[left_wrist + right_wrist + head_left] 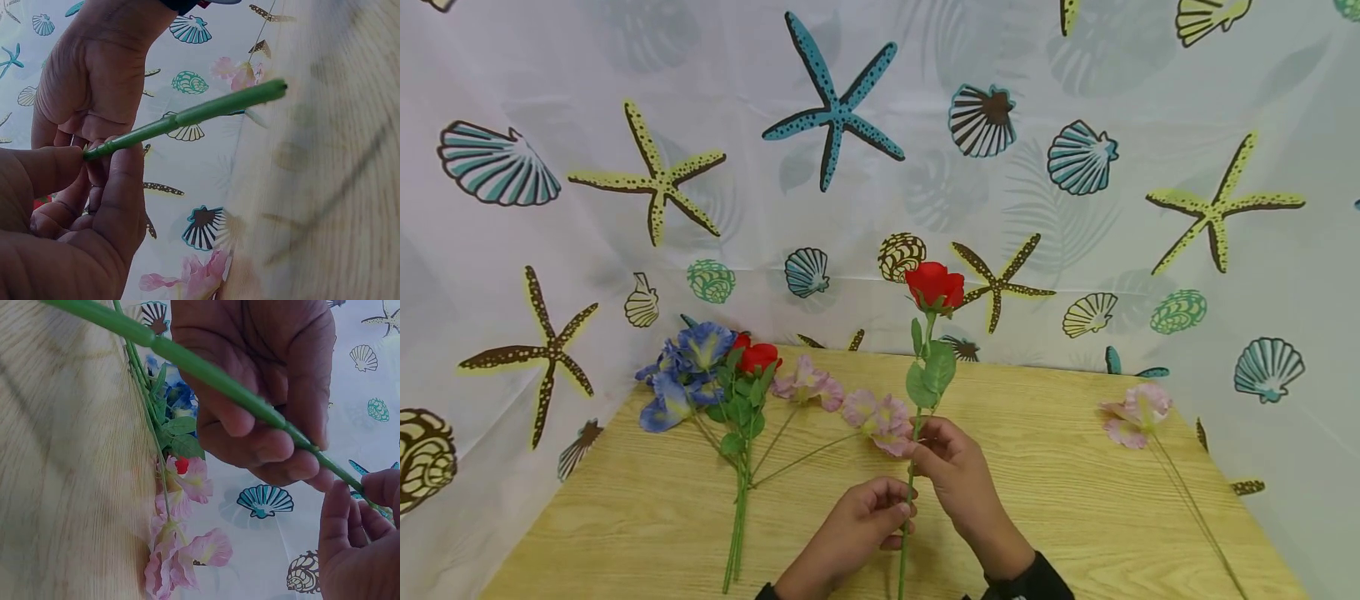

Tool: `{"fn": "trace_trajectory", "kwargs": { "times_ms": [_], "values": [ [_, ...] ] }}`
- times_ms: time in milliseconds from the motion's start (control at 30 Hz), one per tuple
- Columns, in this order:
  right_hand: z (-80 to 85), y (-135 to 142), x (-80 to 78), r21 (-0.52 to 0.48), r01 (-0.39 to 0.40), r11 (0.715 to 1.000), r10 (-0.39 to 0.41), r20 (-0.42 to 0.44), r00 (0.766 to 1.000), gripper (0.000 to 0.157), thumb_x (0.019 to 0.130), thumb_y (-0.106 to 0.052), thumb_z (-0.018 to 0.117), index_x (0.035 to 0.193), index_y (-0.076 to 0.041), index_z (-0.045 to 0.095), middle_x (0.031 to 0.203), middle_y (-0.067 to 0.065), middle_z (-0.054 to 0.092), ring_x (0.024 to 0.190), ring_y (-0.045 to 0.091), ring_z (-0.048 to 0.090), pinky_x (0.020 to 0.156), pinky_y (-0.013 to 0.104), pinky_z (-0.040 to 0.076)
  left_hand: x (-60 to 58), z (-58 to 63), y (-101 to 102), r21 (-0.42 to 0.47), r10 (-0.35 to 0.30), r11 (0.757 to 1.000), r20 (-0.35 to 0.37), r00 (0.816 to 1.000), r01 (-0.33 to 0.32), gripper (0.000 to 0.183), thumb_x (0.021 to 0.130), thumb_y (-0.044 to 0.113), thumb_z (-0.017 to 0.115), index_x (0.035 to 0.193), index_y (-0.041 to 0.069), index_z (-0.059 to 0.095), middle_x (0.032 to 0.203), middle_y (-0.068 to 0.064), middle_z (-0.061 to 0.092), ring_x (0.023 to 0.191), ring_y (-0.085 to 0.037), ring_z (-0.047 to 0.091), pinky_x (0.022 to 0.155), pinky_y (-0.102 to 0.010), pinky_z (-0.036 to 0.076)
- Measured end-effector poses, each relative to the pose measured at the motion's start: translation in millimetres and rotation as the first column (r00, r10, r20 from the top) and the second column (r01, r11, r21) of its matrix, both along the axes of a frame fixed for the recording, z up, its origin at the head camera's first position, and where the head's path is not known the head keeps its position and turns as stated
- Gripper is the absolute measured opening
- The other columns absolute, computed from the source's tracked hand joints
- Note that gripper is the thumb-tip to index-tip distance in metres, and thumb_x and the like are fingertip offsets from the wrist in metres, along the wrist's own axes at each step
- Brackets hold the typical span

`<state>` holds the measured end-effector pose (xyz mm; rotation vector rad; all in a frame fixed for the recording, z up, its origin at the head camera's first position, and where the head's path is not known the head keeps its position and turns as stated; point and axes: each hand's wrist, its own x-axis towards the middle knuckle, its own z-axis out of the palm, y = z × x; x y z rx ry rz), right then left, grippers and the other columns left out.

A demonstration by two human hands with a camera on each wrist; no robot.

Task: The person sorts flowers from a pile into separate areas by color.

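Note:
An artificial red rose (935,285) with green leaves stands nearly upright above the middle of the table. My right hand (958,479) pinches its stem just under the leaves. Lower down, my left hand (861,525) holds the same stem between thumb and fingers. In the left wrist view the cut end of the green stem (206,112) sticks out past the left thumb. The right wrist view shows the stem (219,378) running through the left hand (262,381) to the right fingertips (337,512).
At the left of the wooden table (647,517) lie blue flowers (688,367), another red rose (758,357) and pink flowers (807,383), their stems gathered together. One pink flower (1138,414) lies alone at the right. A shell-printed cloth (865,208) hangs around the back and sides.

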<state>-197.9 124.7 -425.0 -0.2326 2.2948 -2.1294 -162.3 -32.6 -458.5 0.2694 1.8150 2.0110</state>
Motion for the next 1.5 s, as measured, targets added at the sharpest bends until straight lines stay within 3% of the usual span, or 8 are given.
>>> {"fn": "trace_trajectory", "kwargs": {
  "times_ms": [267,433,567,700,833,1200,1300,1500],
  "values": [
    [-7.6,12.6,0.4,-0.021,0.058,0.998,-0.057,0.041,0.998,0.029,0.092,-0.009,0.059,0.121,-0.013,0.059,0.106,0.013,0.057,0.082,0.019,0.061,0.067,0.03,0.055,-5.2,-4.9,-2.6,-0.156,-0.017,0.988,-0.06,0.998,0.008,0.056,0.09,0.04,0.061,0.13,0.003,0.05,0.116,-0.012,0.055,0.101,-0.023,0.058,0.082,-0.045,0.052],
    [-15.6,22.3,-3.9,0.0,0.101,0.995,-0.101,0.055,0.993,0.03,0.092,-0.008,0.059,0.121,-0.014,0.058,0.105,0.01,0.056,0.077,0.014,0.059,0.063,0.025,0.053,-9.5,-11.2,-5.3,-0.369,-0.012,0.925,-0.265,0.964,-0.089,0.069,0.087,0.051,0.06,0.139,0.008,0.045,0.135,-0.016,0.046,0.12,-0.034,0.046,0.09,-0.055,0.045],
    [-20.1,28.4,-8.2,0.059,0.107,0.993,-0.11,0.044,0.993,0.031,0.091,-0.009,0.06,0.122,-0.012,0.057,0.108,0.009,0.055,0.076,0.013,0.059,0.061,0.024,0.053,-12.5,-14.8,-7.9,-0.532,-0.058,0.807,-0.501,0.863,-0.255,0.068,0.087,0.051,0.06,0.142,0.015,0.042,0.141,-0.016,0.041,0.127,-0.037,0.039,0.094,-0.059,0.041],
    [-23.0,35.6,-11.5,0.148,0.136,0.98,-0.143,0.038,0.989,0.033,0.09,-0.009,0.061,0.123,-0.011,0.057,0.115,0.009,0.054,0.079,0.018,0.061,0.061,0.025,0.053,-16.9,-14.0,-13.8,-0.649,-0.151,0.621,-0.65,0.745,-0.441,0.069,0.083,0.05,0.065,0.141,0.018,0.046,0.145,-0.019,0.037,0.131,-0.043,0.032,0.097,-0.063,0.036],
    [-25.8,45.0,-13.6,0.197,0.147,0.969,-0.162,0.06,0.985,0.035,0.09,-0.01,0.061,0.125,-0.011,0.057,0.121,0.011,0.054,0.083,0.023,0.061,0.063,0.026,0.053,-23.8,-13.6,-24.8,-0.691,-0.224,0.469,-0.696,0.682,-0.55,0.07,0.081,0.053,0.066,0.14,0.02,0.048,0.149,-0.017,0.032,0.135,-0.044,0.024,0.1,-0.066,0.029],
    [-36.0,82.4,-21.0,0.39,0.135,0.911,-0.175,0.069,0.982,0.043,0.092,-0.017,0.06,0.133,-0.008,0.05,0.13,0.016,0.049,0.087,0.029,0.062,0.065,0.029,0.052,-40.2,-19.3,-75.3,-0.711,-0.229,0.319,-0.7,0.677,-0.627,0.071,0.081,0.051,0.066,0.142,0.022,0.046,0.151,-0.017,0.029,0.138,-0.045,0.017,0.101,-0.069,0.025],
    [-35.7,97.7,-23.8,0.538,0.142,0.831,-0.169,0.002,0.986,0.042,0.092,-0.016,0.059,0.131,-0.004,0.052,0.131,0.02,0.048,0.082,0.025,0.062,0.062,0.031,0.051,-41.7,-21.6,-91.5,-0.716,-0.217,0.308,-0.694,0.686,-0.627,0.072,0.081,0.05,0.067,0.142,0.02,0.047,0.151,-0.02,0.029,0.137,-0.047,0.016,0.099,-0.072,0.024],
    [-33.1,129.7,-28.4,0.775,0.223,0.592,-0.136,-0.176,0.975,0.035,0.088,-0.007,0.061,0.12,0.005,0.059,0.119,0.028,0.051,0.085,0.032,0.059,0.065,0.042,0.05,-44.2,-25.3,-119.1,-0.743,-0.193,0.296,-0.663,0.724,-0.601,0.071,0.082,0.049,0.066,0.142,0.016,0.047,0.149,-0.024,0.029,0.133,-0.052,0.02,0.098,-0.072,0.025]
  ]
}}
